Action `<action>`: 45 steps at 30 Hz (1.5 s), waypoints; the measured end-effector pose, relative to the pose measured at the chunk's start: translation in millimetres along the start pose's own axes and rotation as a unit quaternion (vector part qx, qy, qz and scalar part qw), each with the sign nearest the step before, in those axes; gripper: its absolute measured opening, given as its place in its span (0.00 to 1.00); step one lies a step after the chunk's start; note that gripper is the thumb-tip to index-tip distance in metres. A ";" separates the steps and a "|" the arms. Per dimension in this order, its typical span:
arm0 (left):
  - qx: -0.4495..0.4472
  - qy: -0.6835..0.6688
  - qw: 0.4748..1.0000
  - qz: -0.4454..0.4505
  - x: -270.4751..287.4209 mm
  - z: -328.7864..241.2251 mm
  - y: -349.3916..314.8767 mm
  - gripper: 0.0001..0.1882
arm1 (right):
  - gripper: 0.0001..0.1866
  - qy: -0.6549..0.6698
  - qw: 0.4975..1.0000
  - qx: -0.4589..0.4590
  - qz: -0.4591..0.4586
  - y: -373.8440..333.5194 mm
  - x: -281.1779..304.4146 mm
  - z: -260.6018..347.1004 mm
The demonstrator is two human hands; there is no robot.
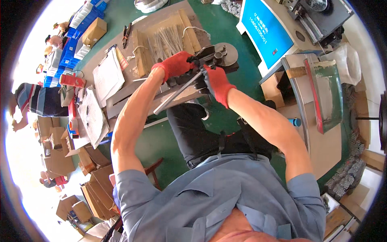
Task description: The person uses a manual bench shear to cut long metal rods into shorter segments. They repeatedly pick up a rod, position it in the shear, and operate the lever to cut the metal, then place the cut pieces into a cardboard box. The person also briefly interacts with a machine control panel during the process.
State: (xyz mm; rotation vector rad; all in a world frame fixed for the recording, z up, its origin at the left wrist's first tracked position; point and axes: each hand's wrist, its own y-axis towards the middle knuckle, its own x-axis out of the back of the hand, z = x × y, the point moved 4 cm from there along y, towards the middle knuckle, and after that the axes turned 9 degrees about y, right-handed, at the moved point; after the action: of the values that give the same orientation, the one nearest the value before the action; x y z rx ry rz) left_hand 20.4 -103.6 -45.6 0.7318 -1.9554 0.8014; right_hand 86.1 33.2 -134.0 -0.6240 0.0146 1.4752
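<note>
- The left hand (175,65), in a red glove with dark fingertips, is at the upper centre of the frame, its fingers bent against the dark metal fixture (206,52); whether they are clamped on a piece there cannot be told
- The right hand (217,84), in a matching red glove with dark fingers, is just beside it, its fingers closed around the upper end of a straight grey metal rod (177,93)
- The rod slants from the right hand down toward the centre left, its lower end clear of both hands
- A flat round grey metal disc (229,55) sits at the fixture's right side
- Above the left hand, a shallow tan wooden tray (188,26) holds a loose bundle of thin grey metal wires (166,38)
- The tray rests on a brown table (131,85) in the upper part of the frame
- Pliers with dark handles (126,34) lie to the left of the tray
- Farther left are white paper sheets (108,76) on the table, with a red cylindrical object (72,80) near them
- A white cabinet with a bright blue panel (266,32) stands at the upper right
</note>
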 end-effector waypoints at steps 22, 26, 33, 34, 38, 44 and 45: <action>0.074 -0.297 0.947 -0.097 12.8 -80.3 -22.8 0.19 | 0.12 0.048 0.990 0.100 0.083 -20.9 33.7 152.2; 0.075 -0.278 0.952 -0.101 14.8 -81.5 -19.6 0.19 | 0.08 0.073 0.984 0.120 0.107 8.4 33.1 147.2; 0.054 -0.310 0.944 -0.100 13.0 -69.7 -16.2 0.15 | 0.06 0.103 0.974 0.124 0.158 3.9 11.1 156.5; 0.055 -0.319 0.941 -0.098 13.8 -70.3 -17.1 0.15 | 0.06 0.105 0.973 0.120 0.169 3.8 9.5 158.3; 0.060 -0.271 0.953 -0.123 17.7 -62.6 -14.3 0.19 | 0.08 0.102 0.973 0.156 0.136 17.2 5.4 158.3; 0.077 -0.344 0.928 -0.122 20.6 -45.7 -18.5 0.17 | 0.09 0.093 0.974 0.131 0.161 14.2 -14.0 156.9; 0.071 -0.263 0.954 -0.128 33.9 -44.3 -21.4 0.15 | 0.10 0.046 0.980 0.122 0.149 17.1 -7.8 158.1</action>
State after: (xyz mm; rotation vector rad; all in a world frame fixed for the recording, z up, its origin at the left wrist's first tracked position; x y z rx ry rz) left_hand 43.3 -89.2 7.6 1.3659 -2.2120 0.6315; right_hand 12.4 88.5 -4.2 -0.5037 0.3689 1.6994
